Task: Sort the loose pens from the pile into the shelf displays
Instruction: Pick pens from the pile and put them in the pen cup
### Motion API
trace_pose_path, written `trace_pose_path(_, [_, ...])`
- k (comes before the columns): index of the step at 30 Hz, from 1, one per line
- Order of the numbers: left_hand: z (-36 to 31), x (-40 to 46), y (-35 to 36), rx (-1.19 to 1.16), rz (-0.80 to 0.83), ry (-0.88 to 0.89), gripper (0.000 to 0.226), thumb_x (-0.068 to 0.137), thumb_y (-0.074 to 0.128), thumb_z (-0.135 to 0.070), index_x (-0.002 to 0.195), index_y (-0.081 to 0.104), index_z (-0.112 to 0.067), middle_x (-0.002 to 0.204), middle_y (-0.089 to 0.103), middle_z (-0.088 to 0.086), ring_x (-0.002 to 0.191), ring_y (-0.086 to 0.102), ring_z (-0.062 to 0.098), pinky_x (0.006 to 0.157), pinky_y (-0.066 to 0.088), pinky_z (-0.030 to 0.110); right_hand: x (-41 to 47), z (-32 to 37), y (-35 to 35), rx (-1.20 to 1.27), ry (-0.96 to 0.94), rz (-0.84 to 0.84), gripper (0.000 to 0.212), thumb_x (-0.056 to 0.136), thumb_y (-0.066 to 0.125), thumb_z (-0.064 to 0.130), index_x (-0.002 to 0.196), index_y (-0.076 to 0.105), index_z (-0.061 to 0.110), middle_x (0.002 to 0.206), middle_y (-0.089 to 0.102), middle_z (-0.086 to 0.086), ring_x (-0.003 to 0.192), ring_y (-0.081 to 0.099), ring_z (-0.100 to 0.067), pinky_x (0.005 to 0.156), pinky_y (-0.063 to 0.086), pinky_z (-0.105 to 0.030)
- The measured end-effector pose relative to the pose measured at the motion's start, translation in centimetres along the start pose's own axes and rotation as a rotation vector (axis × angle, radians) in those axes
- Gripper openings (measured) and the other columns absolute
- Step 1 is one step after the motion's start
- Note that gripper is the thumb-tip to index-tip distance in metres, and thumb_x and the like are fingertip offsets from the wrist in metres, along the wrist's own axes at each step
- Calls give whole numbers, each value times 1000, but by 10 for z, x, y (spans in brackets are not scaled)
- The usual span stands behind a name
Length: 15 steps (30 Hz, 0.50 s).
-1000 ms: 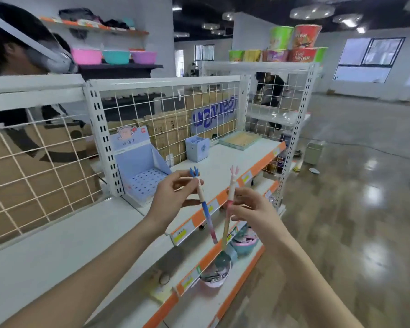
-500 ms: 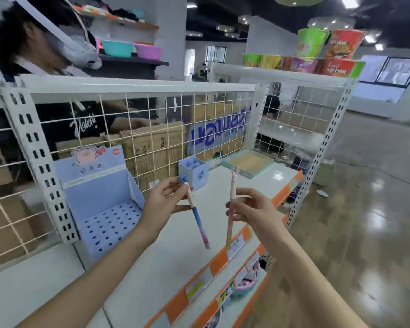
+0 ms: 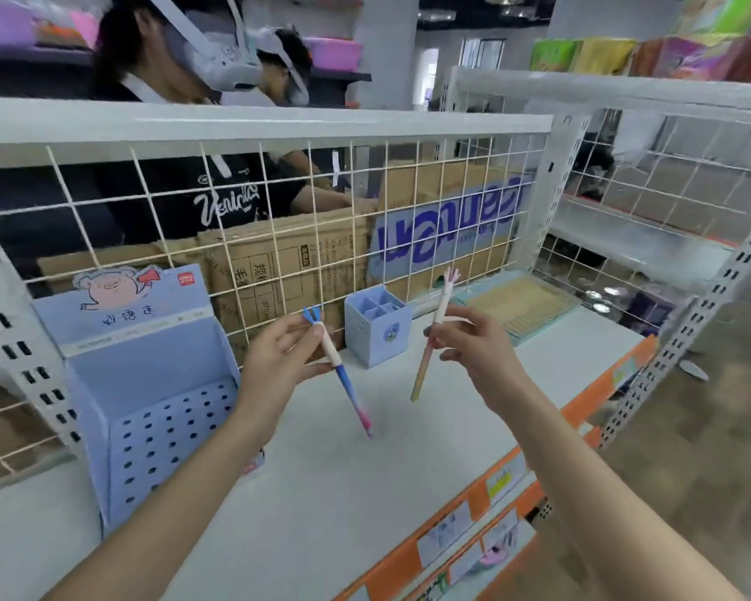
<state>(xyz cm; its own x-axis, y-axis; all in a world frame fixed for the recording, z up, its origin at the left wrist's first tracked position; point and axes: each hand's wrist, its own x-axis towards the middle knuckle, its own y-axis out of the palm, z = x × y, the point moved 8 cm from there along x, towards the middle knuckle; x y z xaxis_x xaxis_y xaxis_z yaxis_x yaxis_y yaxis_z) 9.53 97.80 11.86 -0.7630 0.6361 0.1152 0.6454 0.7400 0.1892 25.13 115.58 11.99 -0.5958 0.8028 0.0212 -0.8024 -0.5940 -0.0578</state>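
Pens: a blue pen with a blue claw top hangs tip-down and tilted from the left hand, pinched near its top between thumb and fingertips. A pink pen with a pink claw top is pinched the same way in the right hand, its tip pointing down and leftward. Both are held above the white shelf, apart from each other.

The perforated blue display stands at the left on the shelf against the wire grid; no pen shows in its holes. The small blue cup, split into four compartments, stands farther back between the two hands; whether anything lies inside I cannot tell. A flat green tray lies far right.

Against half a second ago, both grips are the same, while the view has swung left and closer: the display and cup sit nearer, and the lower shelves have mostly left view.
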Motion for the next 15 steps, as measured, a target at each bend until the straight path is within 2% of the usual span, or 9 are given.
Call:
trace_pose_path(3, [-1,6,-7,6,-150,30,8,93,53,-7,96,60,-6,95,67,13,84,66,26,64,57,25,44,-5,1,9,5,57,24,84,61,0,108,57,5,83,67,-11,71,62,-17,61,48,-25])
trace_pose_path(6, [-2,12,-4,20,-272,43,13,93,54,-10,102,60,-3,98,68,15,86,68,30,66,58,29,81,-9,7,22,1,155,17,84,59,-3,98,57,6,81,65,-12,69,60,-18,55,48,-21])
trace_pose_path(8, [-4,16,7,50,-311,56,11,93,54,-11,100,61,-6,97,68,14,84,69,26,65,58,27,100,-13,8,21,3,212,16,82,62,-4,92,59,8,79,64,-10,71,60,-21,61,49,-25])
trace_pose_path(11, [-5,24,26,49,-384,87,8,93,54,-10,94,60,-13,92,68,6,73,68,10,65,57,23,124,-17,5,45,14,266,14,83,62,-1,88,58,11,79,63,-9,75,59,-22,68,49,-32])
trace_pose_path(13, [-3,28,37,50,-416,104,9,93,53,-9,93,60,-15,90,68,3,69,67,6,65,57,22,138,-17,2,46,2,292,5,89,57,5,89,58,10,80,63,-10,73,59,-20,65,47,-29])
trace_pose_path(15, [0,33,47,67,-422,115,8,93,53,-9,93,60,-14,91,68,3,71,66,7,65,57,21,152,-17,-2,63,-7,293,6,93,53,11,88,57,9,77,62,-8,70,59,-18,61,46,-24])
